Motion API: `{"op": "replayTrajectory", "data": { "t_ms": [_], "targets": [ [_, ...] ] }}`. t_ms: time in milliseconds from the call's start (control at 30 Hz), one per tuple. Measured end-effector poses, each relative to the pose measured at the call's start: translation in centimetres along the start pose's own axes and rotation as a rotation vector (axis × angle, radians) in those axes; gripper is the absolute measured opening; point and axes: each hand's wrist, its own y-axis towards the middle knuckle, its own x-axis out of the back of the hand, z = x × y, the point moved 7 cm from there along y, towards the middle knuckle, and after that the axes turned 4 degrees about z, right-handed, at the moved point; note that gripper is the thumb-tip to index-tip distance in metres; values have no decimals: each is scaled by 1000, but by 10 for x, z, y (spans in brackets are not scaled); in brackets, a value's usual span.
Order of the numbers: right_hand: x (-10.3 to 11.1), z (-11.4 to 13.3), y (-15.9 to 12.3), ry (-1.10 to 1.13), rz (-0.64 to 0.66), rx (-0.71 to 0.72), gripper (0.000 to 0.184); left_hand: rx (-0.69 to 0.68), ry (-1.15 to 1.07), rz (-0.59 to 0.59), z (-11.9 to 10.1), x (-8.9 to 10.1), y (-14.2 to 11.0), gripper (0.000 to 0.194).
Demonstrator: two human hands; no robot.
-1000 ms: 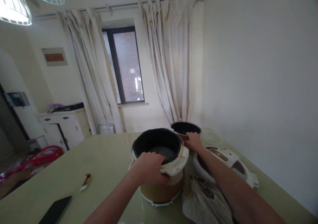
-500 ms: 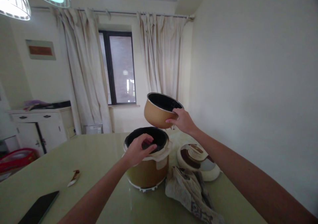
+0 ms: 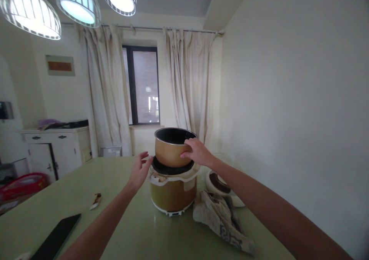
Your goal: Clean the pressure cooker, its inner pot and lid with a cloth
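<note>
My right hand [image 3: 198, 151] pinches the right rim of a gold inner pot [image 3: 170, 152] with a black inside. The pot is over the opening of the rice cooker body [image 3: 173, 192], nearly level; its base hides part of the black well. Beside the cooker's left rim is my left hand [image 3: 140, 172], fingers apart and holding nothing; whether a fingertip touches the rim I cannot tell. The cooker's round lid [image 3: 216, 184] lies to the right, partly hidden by my right forearm. A crumpled grey cloth [image 3: 217, 217] rests in front of the lid.
On the pale green table [image 3: 138, 233] lie a dark phone [image 3: 57, 235] and a small brown-and-white piece [image 3: 96, 201], both at the left. A red basket [image 3: 25, 185] and a white cabinet [image 3: 62, 148] stand beyond the table. The wall [image 3: 288, 98] rises on the right.
The inner pot has come down and left in my right hand, from beyond the cooker to over its opening. My left hand has moved out from above the well to the cooker's left side.
</note>
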Motion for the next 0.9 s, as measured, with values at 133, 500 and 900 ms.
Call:
{"op": "replayTrajectory", "data": {
  "t_ms": [133, 500, 900],
  "targets": [
    [-13, 0, -5, -11, 57, -18, 35, 47, -22, 59, 10, -13, 2, 72],
    [-59, 6, -17, 9, 198, 17, 19, 7, 40, 92, 12, -25, 7, 79],
    [-43, -153, -138, -306, 139, -593, 31, -400, 729, 546, -71, -92, -36, 51]
  ]
}}
